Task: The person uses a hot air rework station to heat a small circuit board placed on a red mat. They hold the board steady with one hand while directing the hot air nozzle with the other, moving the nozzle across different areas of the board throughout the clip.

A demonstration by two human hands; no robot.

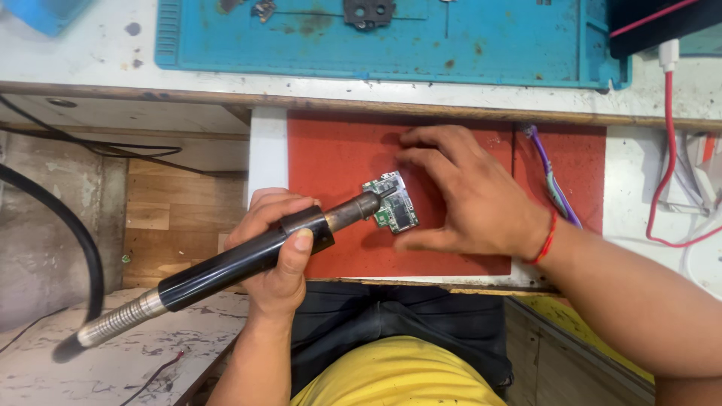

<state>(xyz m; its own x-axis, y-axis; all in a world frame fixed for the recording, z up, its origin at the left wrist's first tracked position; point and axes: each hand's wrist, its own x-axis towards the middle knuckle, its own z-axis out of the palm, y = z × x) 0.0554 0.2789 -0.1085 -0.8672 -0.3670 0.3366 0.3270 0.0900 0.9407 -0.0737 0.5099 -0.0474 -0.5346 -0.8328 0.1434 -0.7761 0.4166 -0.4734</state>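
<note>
My left hand [274, 252] is wrapped tight around the black handle of a hot-air tool [248, 259], fingers curled over the top and thumb pressed along the near side. The tool runs slantwise from the lower left, where a ribbed metal collar joins a thick black hose [75, 233], up to its dark metal nozzle [359, 208], whose tip sits right over the left part of a small green circuit board [392, 201]. I cannot tell whether the nozzle touches the board or hangs just above it. The board lies flat on a red mat [331, 158] on the white counter [267, 150], roughly in the middle of the mat. My right hand [462, 192] rests spread open on the mat just to the right of the board, fingers apart and gripping nothing; the thumb lies along the board's lower right corner and the fingertips reach past its upper edge, so the hand cups the board from that side. A red thread [547, 239] circles that wrist. Beyond the hand, a purple-handled tool [553, 184] lies on the right part of the mat. Farther up, a blue work mat [391, 34] with small metal parts covers a higher shelf, and a red cable [668, 143] hangs down on the right.
</note>
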